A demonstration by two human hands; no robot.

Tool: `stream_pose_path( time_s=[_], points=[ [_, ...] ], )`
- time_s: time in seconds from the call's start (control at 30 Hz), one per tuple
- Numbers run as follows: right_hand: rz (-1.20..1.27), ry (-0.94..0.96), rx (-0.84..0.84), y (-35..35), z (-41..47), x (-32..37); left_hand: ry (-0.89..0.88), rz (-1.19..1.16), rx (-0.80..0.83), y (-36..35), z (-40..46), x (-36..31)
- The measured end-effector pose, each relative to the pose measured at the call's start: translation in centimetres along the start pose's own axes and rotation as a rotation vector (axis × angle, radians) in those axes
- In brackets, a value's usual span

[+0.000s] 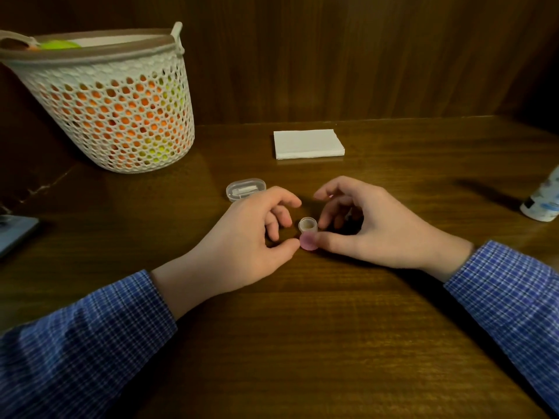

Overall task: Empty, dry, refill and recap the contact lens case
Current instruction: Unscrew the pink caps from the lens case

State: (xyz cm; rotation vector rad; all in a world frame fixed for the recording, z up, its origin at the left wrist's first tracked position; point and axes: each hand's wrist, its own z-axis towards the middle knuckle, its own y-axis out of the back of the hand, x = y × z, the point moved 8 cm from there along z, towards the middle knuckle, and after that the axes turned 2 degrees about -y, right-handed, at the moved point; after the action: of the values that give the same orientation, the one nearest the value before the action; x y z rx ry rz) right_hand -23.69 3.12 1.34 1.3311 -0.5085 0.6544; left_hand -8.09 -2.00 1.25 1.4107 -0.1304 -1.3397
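Resting on the dark wooden surface [332, 328], both forearms in blue checked sleeves [90, 343] reach in toward the middle, where the small clear lens case cup [307, 224] stands upright and open between the two hands. The pink cap [308, 242] lies at six o'clock from the cup, right against it, with the right thumb laid on its right edge and the left thumb tip just touching its left edge. The right hand [378, 225] curls around the cup from three o'clock; its fingertips sit close to the cup's wall, though whether they actually press it I cannot tell, and the grip stays loosely curved, not pressed together. The left hand [242, 237] arches at nine o'clock from the cup, fingers bent and spread apart, holding nothing.

At eleven o'clock from the cup, just beyond the left knuckles, lies a clear oval box [245, 189] with something white inside. Further out at twelve o'clock sits a flat stack of white tissues [308, 144]. A white mesh basket [112, 101] with orange and yellow-green contents stands well away at ten o'clock. At three o'clock, near the right edge, a white bottle [543, 201] leans, partly cut off. A dark flat item [15, 234] shows at nine o'clock on the left edge.
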Motion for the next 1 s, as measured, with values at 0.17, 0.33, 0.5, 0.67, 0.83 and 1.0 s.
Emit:
stream_pose_path(
  time_s=[0.17,0.33,0.5,0.67,0.83,1.0],
  points=[
    [-0.004,0.021,0.006,-0.4,-0.13,0.37,0.025,0.014,-0.031,0.24,0.25,0.16],
    [-0.022,0.032,0.001,-0.69,-0.18,0.64,0.038,0.007,-0.019,0.17,0.43,0.19],
    [-0.027,0.04,-0.009,-0.7,-0.15,0.44,0.038,-0.036,-0.008,-0.02,0.53,0.43],
    [-0.024,0.063,0.003,-0.64,-0.15,0.36,0.056,-0.086,0.011,-0.16,0.52,0.88],
    [-0.02,0.09,0.029,-0.8,-0.18,0.42,0.056,-0.12,0.007,-0.22,0.48,1.01],
    [-0.03,0.097,0.041,-0.83,-0.19,0.49,0.049,-0.119,0.02,-0.25,0.37,0.78]
  ],
)
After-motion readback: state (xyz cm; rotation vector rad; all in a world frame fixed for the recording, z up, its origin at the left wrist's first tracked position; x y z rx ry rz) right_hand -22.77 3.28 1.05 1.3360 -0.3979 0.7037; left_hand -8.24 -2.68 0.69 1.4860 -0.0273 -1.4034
